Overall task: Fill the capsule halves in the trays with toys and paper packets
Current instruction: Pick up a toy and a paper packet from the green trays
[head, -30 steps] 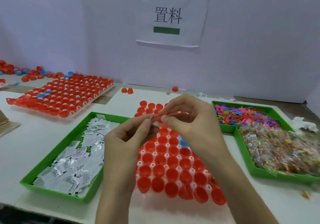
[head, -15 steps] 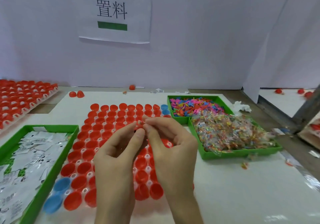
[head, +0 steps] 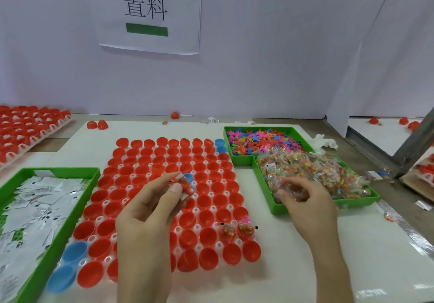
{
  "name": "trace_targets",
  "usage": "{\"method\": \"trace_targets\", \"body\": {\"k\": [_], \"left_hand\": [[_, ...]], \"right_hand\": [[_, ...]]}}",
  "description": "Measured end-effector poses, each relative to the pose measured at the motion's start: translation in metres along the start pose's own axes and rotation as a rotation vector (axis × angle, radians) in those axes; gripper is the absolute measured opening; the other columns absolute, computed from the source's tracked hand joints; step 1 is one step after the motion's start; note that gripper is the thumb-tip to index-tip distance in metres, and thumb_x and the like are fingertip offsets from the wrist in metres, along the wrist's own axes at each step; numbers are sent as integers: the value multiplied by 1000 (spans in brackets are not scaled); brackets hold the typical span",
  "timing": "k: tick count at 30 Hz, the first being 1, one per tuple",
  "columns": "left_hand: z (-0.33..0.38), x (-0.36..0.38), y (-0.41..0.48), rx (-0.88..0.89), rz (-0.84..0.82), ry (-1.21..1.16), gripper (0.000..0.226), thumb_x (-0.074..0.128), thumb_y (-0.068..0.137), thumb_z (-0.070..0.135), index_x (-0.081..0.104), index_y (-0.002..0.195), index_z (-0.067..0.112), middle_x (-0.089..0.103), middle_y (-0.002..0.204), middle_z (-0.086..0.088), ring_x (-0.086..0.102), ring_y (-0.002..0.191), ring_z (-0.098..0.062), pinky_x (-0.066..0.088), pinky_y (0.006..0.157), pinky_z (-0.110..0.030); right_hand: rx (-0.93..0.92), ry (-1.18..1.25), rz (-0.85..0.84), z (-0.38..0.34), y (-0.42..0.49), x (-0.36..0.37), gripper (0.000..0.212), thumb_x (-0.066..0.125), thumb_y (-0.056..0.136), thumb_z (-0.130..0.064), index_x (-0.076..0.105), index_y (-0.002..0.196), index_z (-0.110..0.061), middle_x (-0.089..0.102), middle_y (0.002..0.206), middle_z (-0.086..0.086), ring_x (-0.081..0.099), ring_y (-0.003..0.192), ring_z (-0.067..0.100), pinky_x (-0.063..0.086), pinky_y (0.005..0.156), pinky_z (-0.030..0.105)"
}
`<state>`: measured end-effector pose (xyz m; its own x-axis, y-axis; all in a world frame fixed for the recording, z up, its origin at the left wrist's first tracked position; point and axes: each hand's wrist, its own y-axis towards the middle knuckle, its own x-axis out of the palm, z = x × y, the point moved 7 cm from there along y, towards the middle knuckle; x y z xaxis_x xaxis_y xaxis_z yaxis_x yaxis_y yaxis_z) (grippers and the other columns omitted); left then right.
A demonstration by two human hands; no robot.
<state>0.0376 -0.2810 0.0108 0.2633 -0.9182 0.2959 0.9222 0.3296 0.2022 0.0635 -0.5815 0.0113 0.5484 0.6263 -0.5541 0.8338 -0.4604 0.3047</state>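
Over the capsule tray [head: 212, 194], the left hand [head: 145, 218] pinches a small clear toy packet [head: 183, 183] between thumb and fingers, above the red halves. At the near corner of the green bin [head: 359, 201] of bagged toys, the right hand [head: 307, 206] hangs loosely curled and blurred; whether it grips anything, I cannot tell.

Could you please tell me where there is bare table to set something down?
Free: white sheet right of the capsule tray, before the bagged-toy tray; also the strip behind the capsule tray. Crowded: beside the paper-packet tray.
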Motion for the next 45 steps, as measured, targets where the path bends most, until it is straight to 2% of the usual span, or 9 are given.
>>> {"method": "trace_targets", "body": {"k": [4,11,17,21,23,27,33,40,45], "left_hand": [[-8,7,-5,-62,7,-49,26,72,65,29,82,89,33,78,93,-1,75,88,-16,58,72,-23],[7,10,-13,-118,59,-103,25,71,64,25,82,85,34,78,89,0,75,80,-11,57,66,-16],[10,15,-17,-130,29,-82,36,75,54,38,82,89,33,79,93,-2,75,85,-15,56,76,-24],[8,18,-15,-137,23,-54,29,74,58,33,82,86,32,78,91,-1,75,83,-16,52,80,-33],[6,19,-15,-147,21,-41,26,72,62,28,82,86,32,78,91,-4,75,83,-18,53,80,-34],[7,27,-17,-183,-19,-102,28,74,59,27,83,85,30,78,88,-5,75,81,-18,58,70,-26],[14,39,-24,-196,-96,-178,37,78,53,30,83,89,22,78,93,-10,76,87,-22,58,71,-21],[20,26,-24,-112,46,-87,35,79,53,33,82,87,27,78,89,-8,76,89,-23,58,79,-30],[25,27,-25,-72,53,-53,26,77,61,25,81,87,25,79,88,-2,77,83,-17,59,74,-18]], "right_hand": [[-1,101,102,7,0,0,21,81,78,-11,73,80,-30,68,88,-6,59,76,11,50,76,36],[-49,266,236,10,-2,-11,14,75,85,-8,77,87,-21,71,88,-2,63,80,2,45,68,6],[-7,422,221,14,0,-8,21,74,86,-4,77,88,-25,75,83,-8,72,78,5,56,72,15],[-48,456,289,8,-3,-16,27,73,87,-6,75,87,-33,74,95,-6,70,91,16,57,80,35],[-42,518,304,3,-6,-20,30,72,88,-8,75,87,-38,76,88,-8,72,84,18,58,75,33],[-167,687,138,-41,-18,-19,28,73,86,0,78,89,-27,77,84,-9,74,72,11,56,66,16],[-340,737,-241,-110,-55,14,18,76,84,-7,80,89,-25,77,88,-7,75,79,14,57,69,20],[-309,839,-351,-119,-63,22,12,75,86,-10,80,89,-21,77,87,-5,73,88,12,56,76,19],[-339,843,-463,-127,-66,25,16,77,81,-3,77,92,-16,76,89,1,73,85,16,57,73,21]]}}
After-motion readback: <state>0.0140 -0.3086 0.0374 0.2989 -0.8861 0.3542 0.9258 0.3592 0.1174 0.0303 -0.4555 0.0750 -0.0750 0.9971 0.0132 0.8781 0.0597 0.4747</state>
